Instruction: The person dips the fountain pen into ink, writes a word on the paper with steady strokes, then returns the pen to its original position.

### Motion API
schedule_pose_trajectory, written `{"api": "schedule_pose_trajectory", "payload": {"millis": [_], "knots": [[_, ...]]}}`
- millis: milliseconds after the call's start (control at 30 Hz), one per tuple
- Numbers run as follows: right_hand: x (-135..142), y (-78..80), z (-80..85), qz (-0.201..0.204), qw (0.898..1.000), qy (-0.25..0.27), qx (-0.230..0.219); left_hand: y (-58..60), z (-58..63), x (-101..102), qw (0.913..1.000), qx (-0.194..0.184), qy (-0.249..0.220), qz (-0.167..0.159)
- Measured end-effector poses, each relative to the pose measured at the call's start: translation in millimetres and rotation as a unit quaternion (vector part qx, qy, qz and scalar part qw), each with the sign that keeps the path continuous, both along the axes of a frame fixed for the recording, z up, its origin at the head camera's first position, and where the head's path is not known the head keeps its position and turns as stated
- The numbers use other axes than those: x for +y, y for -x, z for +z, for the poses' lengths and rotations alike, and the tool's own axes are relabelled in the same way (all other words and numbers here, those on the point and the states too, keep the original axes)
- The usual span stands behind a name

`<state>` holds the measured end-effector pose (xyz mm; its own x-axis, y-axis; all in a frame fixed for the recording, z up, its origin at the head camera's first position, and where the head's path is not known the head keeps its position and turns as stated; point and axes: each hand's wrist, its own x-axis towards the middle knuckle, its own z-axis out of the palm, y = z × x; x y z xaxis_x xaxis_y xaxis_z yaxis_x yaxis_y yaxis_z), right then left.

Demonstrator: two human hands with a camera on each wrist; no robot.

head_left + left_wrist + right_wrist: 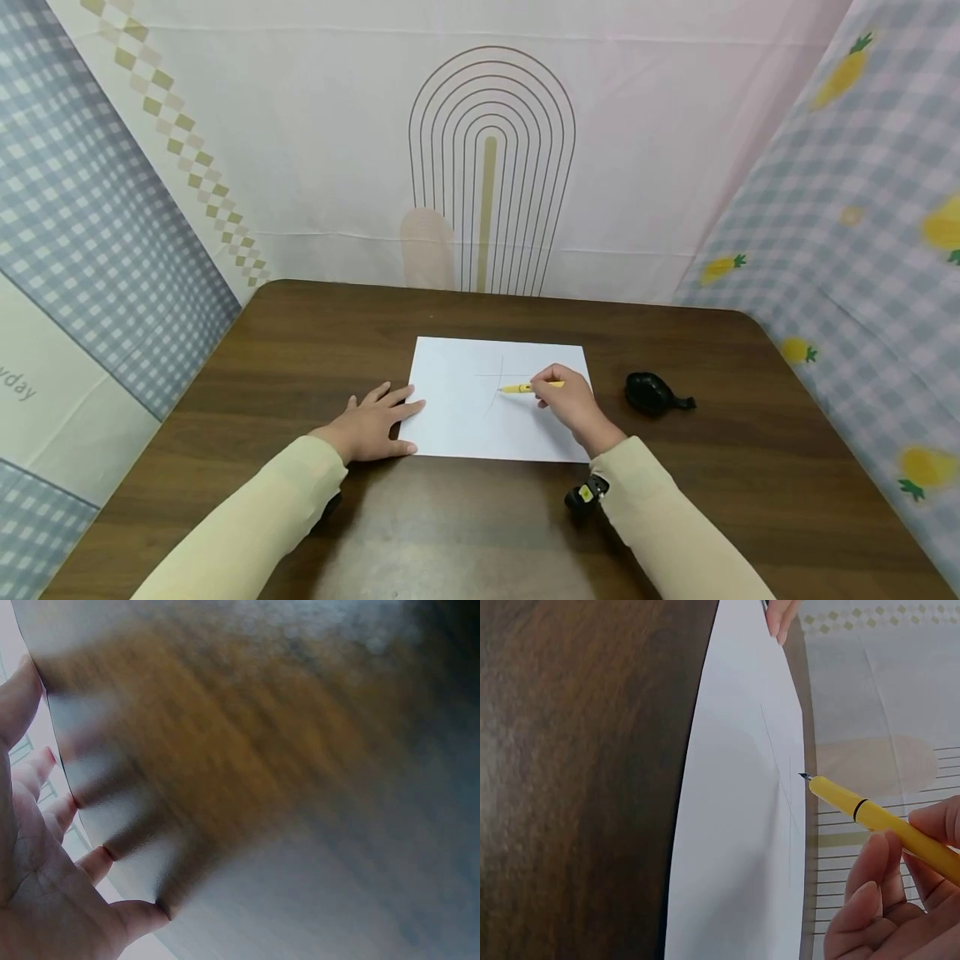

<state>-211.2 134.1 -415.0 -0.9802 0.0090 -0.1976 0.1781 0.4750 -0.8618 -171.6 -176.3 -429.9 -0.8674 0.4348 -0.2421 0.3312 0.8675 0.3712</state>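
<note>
A white sheet of paper (450,417) lies on the brown table, bearing a thin horizontal line and a long, slightly curved stroke that crosses it. Fingers spread, my left hand (371,427) rests at the sheet's left edge, its fingertips on the paper and the table. My right hand (573,404) pinches a yellow fountain pen (515,388) over the right half of the sheet. In the right wrist view the pen's dark nib (805,776) points toward the drawn lines, close over the paper. The left wrist view shows the left palm (45,877) and its fingertips along the table surface.
To the right of the sheet lies a black rounded object (651,393) with a narrow neck. Behind the wooden table (337,333) hangs a white patterned cloth (315,150). Checked cloths close off both sides. A small black device (583,498) is strapped at the right wrist.
</note>
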Motion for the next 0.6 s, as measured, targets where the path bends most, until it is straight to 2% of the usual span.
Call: {"api": "schedule_pose_trajectory", "payload": {"millis": [600], "knots": [[0, 14.1, -3.4, -0.020, 1.000, 0.011, -0.010, -0.3, 1.5, 0, 1.0000, -0.001, 0.004, 0.001]]}}
